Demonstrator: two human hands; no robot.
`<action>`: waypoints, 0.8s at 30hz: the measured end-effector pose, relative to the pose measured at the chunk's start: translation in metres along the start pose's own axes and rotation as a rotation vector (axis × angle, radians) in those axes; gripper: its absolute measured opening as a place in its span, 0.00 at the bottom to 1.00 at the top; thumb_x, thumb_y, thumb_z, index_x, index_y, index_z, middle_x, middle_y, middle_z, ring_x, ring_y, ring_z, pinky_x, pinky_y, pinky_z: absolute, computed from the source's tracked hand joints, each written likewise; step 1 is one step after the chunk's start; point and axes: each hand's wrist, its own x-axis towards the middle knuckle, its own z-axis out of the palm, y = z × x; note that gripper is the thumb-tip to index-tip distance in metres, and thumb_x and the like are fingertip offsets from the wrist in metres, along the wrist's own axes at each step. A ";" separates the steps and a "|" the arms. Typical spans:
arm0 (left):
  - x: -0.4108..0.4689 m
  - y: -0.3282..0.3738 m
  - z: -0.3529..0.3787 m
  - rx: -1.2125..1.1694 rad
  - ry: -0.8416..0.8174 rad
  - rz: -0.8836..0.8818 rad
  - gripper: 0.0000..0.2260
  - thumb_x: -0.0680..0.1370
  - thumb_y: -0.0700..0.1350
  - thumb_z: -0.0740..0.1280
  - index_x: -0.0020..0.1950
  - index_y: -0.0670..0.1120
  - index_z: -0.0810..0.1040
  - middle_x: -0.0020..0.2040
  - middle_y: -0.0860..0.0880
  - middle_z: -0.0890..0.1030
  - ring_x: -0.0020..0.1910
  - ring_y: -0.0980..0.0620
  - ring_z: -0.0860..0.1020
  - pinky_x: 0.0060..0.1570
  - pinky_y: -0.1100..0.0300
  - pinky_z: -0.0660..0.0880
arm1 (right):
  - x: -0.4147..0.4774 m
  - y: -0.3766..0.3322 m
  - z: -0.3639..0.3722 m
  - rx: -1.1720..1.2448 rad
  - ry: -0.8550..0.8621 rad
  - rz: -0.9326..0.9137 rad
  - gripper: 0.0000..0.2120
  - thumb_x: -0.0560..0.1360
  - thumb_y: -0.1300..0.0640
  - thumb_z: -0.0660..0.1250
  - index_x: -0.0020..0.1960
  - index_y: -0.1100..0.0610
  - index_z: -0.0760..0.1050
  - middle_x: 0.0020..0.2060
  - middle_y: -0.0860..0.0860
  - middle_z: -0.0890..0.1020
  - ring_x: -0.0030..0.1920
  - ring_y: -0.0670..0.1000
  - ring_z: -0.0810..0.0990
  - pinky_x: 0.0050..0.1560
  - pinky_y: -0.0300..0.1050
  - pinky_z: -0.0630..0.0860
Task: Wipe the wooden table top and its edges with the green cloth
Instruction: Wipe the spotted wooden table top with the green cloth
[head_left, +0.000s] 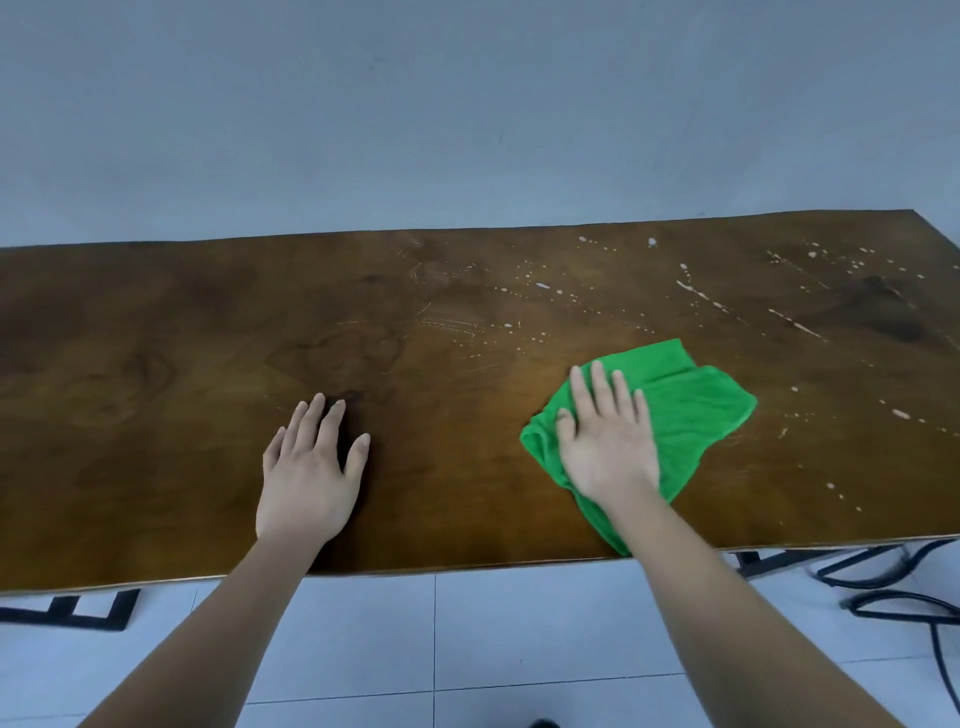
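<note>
Wooden table top (182, 338), dark brown, spans the view left to right. White specks and streaks (691, 286) on its far right part. Green cloth (696, 410) lies rumpled at near right, one corner at the near edge. Right hand (608, 441) flat on the cloth; left hand (311, 467) flat on bare wood, near centre-left. White floor tiles (467, 639) below.

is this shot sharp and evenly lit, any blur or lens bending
head view: the right hand on the green cloth is slightly smeared at its outer edge; the left hand is crisper, with a dark shadow beside it; the wooden table top has a brighter patch between the hands and its edges bow from the wide lens; the white specks at right are readable.
</note>
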 end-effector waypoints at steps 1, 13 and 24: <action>0.000 0.000 0.000 -0.003 0.000 -0.002 0.33 0.87 0.69 0.44 0.89 0.55 0.59 0.90 0.51 0.55 0.89 0.50 0.48 0.86 0.45 0.47 | -0.002 -0.021 0.002 0.002 -0.006 -0.047 0.33 0.85 0.37 0.30 0.87 0.48 0.30 0.86 0.52 0.34 0.87 0.57 0.34 0.87 0.63 0.42; 0.002 -0.005 0.004 -0.042 0.024 -0.013 0.31 0.88 0.60 0.40 0.89 0.51 0.59 0.89 0.50 0.58 0.89 0.52 0.52 0.87 0.48 0.50 | 0.026 -0.205 0.022 -0.016 -0.127 -0.746 0.31 0.89 0.41 0.41 0.90 0.45 0.44 0.89 0.47 0.43 0.88 0.52 0.39 0.86 0.59 0.39; 0.004 0.000 0.004 -0.004 -0.001 -0.064 0.32 0.88 0.66 0.47 0.89 0.52 0.58 0.90 0.51 0.56 0.89 0.51 0.52 0.86 0.48 0.49 | 0.104 -0.147 0.005 -0.002 -0.122 -0.763 0.31 0.88 0.36 0.42 0.89 0.40 0.42 0.88 0.44 0.42 0.88 0.48 0.39 0.87 0.57 0.39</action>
